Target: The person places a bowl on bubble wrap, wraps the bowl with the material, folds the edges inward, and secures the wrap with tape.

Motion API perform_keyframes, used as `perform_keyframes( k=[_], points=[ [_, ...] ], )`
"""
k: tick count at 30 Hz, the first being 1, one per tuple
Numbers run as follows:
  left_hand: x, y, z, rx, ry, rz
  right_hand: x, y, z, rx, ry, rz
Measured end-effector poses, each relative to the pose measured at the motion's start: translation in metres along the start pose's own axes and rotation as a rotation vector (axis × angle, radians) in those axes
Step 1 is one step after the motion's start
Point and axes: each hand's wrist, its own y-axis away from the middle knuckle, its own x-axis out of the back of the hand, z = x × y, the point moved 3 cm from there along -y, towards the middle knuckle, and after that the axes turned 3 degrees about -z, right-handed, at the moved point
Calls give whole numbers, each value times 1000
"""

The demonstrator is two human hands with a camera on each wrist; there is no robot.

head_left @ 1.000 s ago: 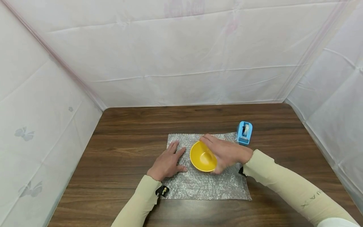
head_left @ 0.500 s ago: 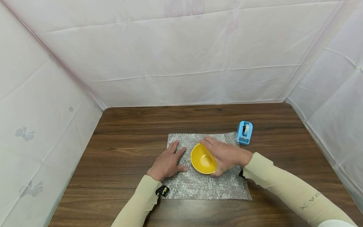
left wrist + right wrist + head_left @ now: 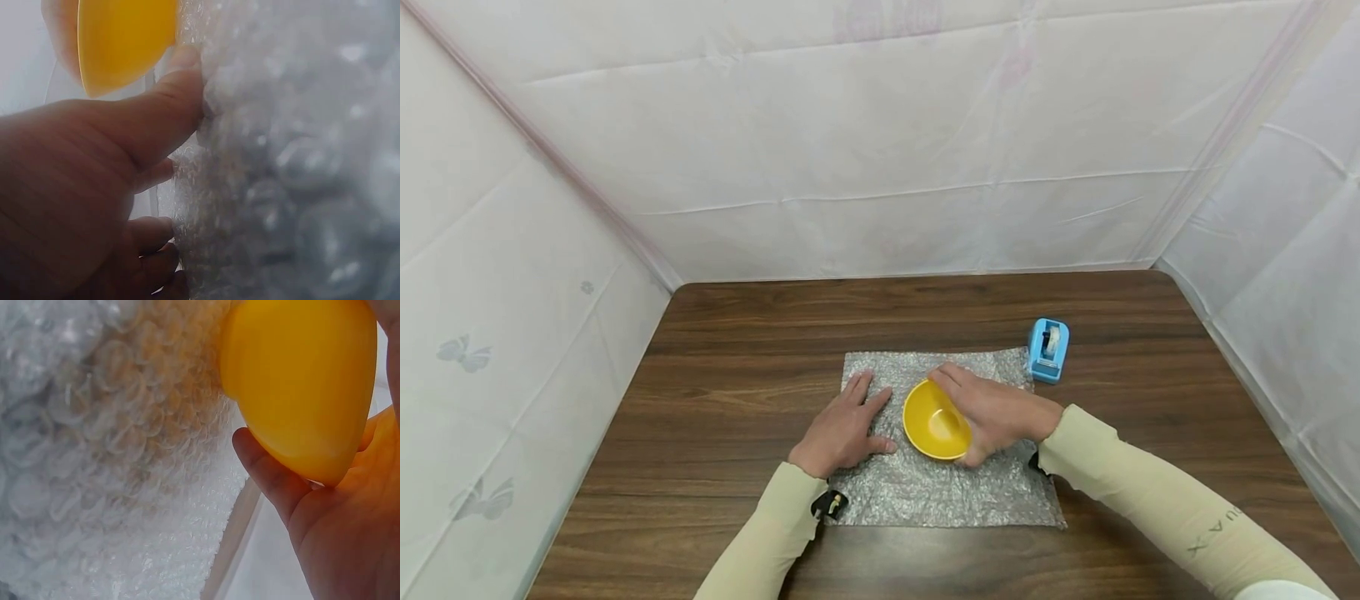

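Note:
A sheet of bubble wrap point(image 3: 917, 500) lies flat on the brown wooden table. Around the middle of the sheet stands a yellow bowl point(image 3: 934, 421), its hollow facing up. My right hand point(image 3: 1000, 412) grips the bowl's right side, thumb at the near rim and fingers at the far rim. In the right wrist view the outside of the bowl point(image 3: 306, 381) shows, its foot close against the wrap. To the left of the bowl my left hand point(image 3: 842, 429) rests on the sheet with fingers spread. The left wrist view shows its thumb point(image 3: 169, 106) pressing the wrap, apart from the bowl.
A light blue tape dispenser point(image 3: 1048, 350) stands at the far right corner of the bubble wrap. White plastic curtains point(image 3: 895, 150) hang behind the table and along both sides. Wooden tabletop point(image 3: 715, 400) surrounds the sheet.
Over the last second my right hand and the yellow bowl have shifted slightly toward me. My left hand has kept its place on the bubble wrap.

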Motion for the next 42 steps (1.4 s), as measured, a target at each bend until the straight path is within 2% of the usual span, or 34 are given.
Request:
perform_keyframes(
  k=[6, 11, 24, 33, 42],
  points=[
    [1, 1, -1, 1, 8, 1, -2, -2, 0, -3, 5, 4],
    [1, 1, -2, 0, 3, 5, -4, -3, 0, -42, -23, -16],
    [0, -1, -3, -1, -11, 2, -3, 2, -3, -71, -22, -33],
    [1, -2, -3, 2, -15, -1, -2, 8, -3, -115, -107, -62],
    [3, -2, -3, 2, -18, -3, -1, 10, -1, -115, -126, -72]
  ],
)
